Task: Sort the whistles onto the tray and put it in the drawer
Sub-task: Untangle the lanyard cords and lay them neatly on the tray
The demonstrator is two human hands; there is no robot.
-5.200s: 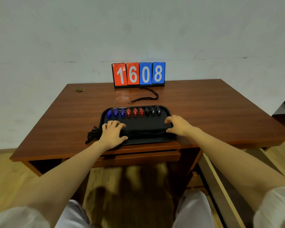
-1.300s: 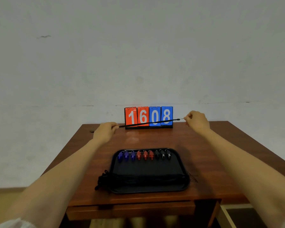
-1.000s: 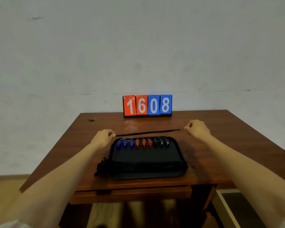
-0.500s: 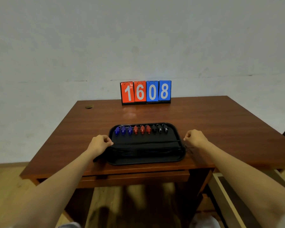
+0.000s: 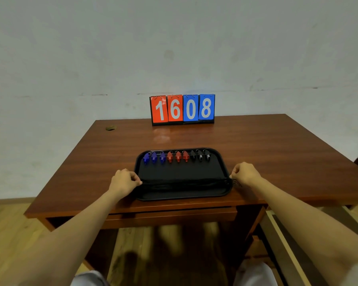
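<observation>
Across the tray [image 5: 184,196], left hand [image 5: 123,182] and right hand [image 5: 245,174] pinch a taut cord [image 5: 184,182].

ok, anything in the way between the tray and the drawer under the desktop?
Nothing on the table blocks the tray. But the drawer under the top looks shut, and both the left hand and right hand pinch the cord across the tray.

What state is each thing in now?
Black plastic tray, flat on wooden desk.
Nine blue, red and black whistles, lined up along tray's far edge.
Black lanyard cords, stretched across tray's near half.
Left hand, pinching cords' left end.
Right hand, pinching cords' right end.
Flip scoreboard, showing 1608.
</observation>
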